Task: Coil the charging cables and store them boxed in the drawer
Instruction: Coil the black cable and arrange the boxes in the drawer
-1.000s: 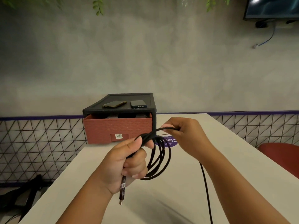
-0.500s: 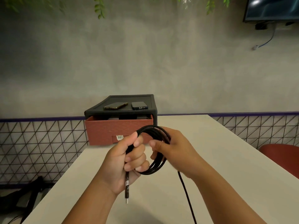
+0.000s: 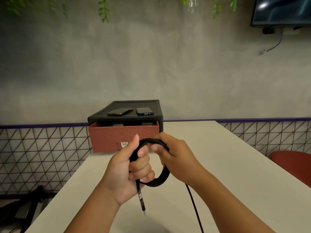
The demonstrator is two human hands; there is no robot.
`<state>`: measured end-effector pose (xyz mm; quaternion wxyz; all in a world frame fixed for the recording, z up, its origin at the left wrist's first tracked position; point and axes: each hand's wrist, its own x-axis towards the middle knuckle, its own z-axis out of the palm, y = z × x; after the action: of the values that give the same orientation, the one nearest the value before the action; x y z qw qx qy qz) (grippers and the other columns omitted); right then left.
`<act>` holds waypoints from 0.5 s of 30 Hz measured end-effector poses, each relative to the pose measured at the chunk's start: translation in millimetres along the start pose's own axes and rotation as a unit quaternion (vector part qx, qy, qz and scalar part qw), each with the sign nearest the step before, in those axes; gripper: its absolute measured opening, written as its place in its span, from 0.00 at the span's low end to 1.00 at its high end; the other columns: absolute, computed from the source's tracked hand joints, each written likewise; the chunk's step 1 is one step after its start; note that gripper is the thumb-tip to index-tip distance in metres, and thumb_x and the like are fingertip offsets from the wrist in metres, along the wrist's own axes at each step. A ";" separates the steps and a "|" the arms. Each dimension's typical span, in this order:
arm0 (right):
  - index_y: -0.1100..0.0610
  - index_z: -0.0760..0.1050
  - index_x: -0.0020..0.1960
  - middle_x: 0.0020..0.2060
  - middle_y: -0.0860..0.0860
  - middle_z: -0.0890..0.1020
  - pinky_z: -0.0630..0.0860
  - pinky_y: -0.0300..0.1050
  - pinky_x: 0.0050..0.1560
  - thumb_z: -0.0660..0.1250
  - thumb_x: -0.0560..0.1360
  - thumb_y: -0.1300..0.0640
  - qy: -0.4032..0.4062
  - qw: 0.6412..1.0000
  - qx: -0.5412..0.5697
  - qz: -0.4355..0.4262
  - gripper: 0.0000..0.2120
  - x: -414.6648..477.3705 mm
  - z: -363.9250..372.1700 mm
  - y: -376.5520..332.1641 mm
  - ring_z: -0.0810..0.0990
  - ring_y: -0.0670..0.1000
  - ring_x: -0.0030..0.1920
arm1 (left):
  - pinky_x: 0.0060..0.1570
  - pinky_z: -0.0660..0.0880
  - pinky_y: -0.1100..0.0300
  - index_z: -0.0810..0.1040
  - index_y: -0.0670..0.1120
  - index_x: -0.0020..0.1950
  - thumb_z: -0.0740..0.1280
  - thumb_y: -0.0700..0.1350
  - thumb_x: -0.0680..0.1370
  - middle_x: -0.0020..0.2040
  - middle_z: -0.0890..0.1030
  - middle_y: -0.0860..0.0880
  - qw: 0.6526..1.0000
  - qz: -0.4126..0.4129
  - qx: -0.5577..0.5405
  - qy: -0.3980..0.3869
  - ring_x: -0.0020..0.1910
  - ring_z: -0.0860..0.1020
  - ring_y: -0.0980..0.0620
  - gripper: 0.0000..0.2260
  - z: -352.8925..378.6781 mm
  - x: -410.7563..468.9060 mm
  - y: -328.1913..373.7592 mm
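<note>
A black charging cable point(image 3: 161, 178) is wound into a small coil above the white table point(image 3: 218, 165). My left hand point(image 3: 127, 170) grips the coil's left side, thumb up, and the plug end hangs down below the fist. My right hand point(image 3: 175, 157) holds the coil's right and top side, fingers curled over the strands. The loose tail of the cable runs down under my right wrist and off the bottom of the view. Behind the hands stands a black drawer unit point(image 3: 127, 115) with its red-brown drawer point(image 3: 117, 137) pulled partly open.
Two phones point(image 3: 120, 111) point(image 3: 144, 111) lie on top of the drawer unit. A red chair point(image 3: 292, 163) stands at the right of the table. A black bag point(image 3: 25, 207) lies on the floor at the left, and a grey wall with wire grid panels stands behind.
My right hand has moved in from the far right and laid another loop on the coil. Both hands now sit close together and the coil is tighter.
</note>
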<state>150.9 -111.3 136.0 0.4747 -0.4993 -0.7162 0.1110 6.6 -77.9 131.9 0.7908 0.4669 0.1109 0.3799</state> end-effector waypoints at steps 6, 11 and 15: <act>0.55 0.80 0.44 0.24 0.50 0.75 0.66 0.30 0.29 0.56 0.68 0.29 -0.018 0.998 0.054 0.006 0.31 3.8 -10.0 5.7 0.73 0.41 0.27 | 0.18 0.59 0.64 0.67 0.47 0.25 0.60 0.56 0.71 0.18 0.56 0.55 0.998 0.019 0.020 0.057 0.15 0.55 0.59 0.18 9.3 -2.0 -2.6; 0.52 0.78 0.33 0.23 0.45 0.69 0.62 0.35 0.30 0.60 0.71 0.35 0.017 1.000 -0.002 0.002 0.22 8.5 -25.2 8.6 0.65 0.42 0.27 | 0.20 0.57 0.64 0.66 0.47 0.25 0.58 0.56 0.72 0.18 0.56 0.55 0.998 0.012 0.033 0.045 0.15 0.55 0.59 0.19 6.1 -3.9 -0.8; 0.65 0.76 0.36 0.27 0.58 0.73 0.65 0.33 0.30 0.59 0.69 0.39 0.093 0.995 -0.041 0.002 0.27 10.5 -41.2 19.3 0.67 0.45 0.28 | 0.21 0.59 0.64 0.70 0.45 0.27 0.65 0.51 0.69 0.18 0.59 0.55 0.999 -0.012 -0.017 -0.041 0.17 0.52 0.57 0.13 -0.8 -4.8 -2.9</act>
<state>194.7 -106.5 151.3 0.5182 -0.5279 -0.6719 0.0351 4.4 -81.6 128.3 0.8069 0.4674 0.0772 0.3529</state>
